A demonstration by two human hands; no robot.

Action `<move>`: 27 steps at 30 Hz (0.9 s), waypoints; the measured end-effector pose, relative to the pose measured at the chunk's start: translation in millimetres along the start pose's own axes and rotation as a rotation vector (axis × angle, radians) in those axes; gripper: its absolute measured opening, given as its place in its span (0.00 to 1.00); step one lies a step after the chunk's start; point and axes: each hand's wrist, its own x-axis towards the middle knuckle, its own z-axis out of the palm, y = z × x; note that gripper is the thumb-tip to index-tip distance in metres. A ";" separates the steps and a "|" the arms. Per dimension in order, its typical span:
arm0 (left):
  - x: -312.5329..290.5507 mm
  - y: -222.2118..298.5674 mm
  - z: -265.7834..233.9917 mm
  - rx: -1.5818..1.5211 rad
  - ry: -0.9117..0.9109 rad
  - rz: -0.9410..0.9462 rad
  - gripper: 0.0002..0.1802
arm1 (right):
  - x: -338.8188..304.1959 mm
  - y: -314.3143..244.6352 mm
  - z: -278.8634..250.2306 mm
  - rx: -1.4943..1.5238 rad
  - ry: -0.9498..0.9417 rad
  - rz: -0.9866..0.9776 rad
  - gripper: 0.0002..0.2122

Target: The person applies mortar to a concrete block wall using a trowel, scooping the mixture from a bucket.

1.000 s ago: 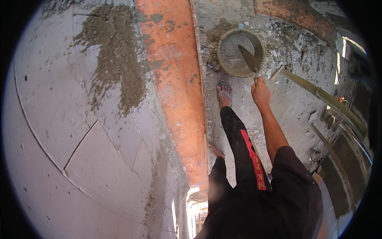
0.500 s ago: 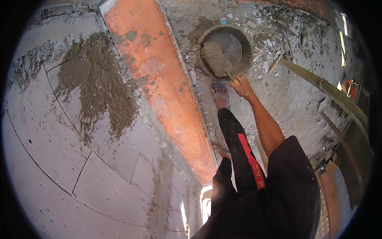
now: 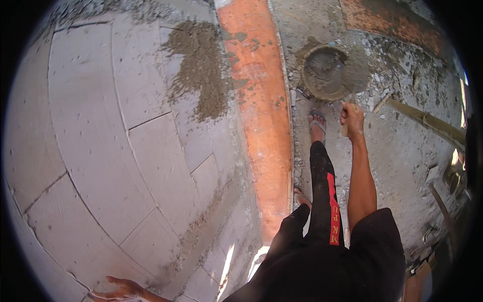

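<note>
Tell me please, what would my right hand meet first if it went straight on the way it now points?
Beyond the trowel it holds, your right hand would probably meet the near right rim of the round bucket first, though depth is unclear and it might pass above.

left hand (image 3: 121, 290): forearm cut by lower edge, contact with block wall (image 3: 95, 136) unclear | trowel (image 3: 356, 73): blade blurred, handle mostly hidden inside right hand (image 3: 354, 119) | bucket (image 3: 313, 86): right rim behind blade | bamboo pole (image 3: 427, 121): right end lost in dark edge

One trowel (image 3: 352, 93), one bucket (image 3: 322, 94), two feet (image 3: 318, 127), one bamboo pole (image 3: 426, 120)
</note>
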 end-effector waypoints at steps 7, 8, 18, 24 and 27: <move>-23.3 -25.3 16.5 -0.013 0.040 -0.009 0.43 | -52.2 18.6 100.1 -0.314 0.683 -0.342 0.13; -16.8 -27.7 10.5 -0.039 0.031 0.001 0.43 | -48.7 51.6 132.7 -0.433 0.729 -0.340 0.14; -35.8 -42.4 18.9 -0.028 -0.013 0.040 0.49 | -216.3 101.7 285.2 -0.511 -0.171 -0.031 0.19; -40.2 -4.6 18.0 -0.032 -0.098 0.072 0.51 | 48.9 33.3 39.2 -1.506 0.173 -0.110 0.13; -34.9 18.5 19.5 -0.046 -0.115 0.095 0.51 | 158.2 44.0 -6.3 -1.653 0.229 -0.109 0.10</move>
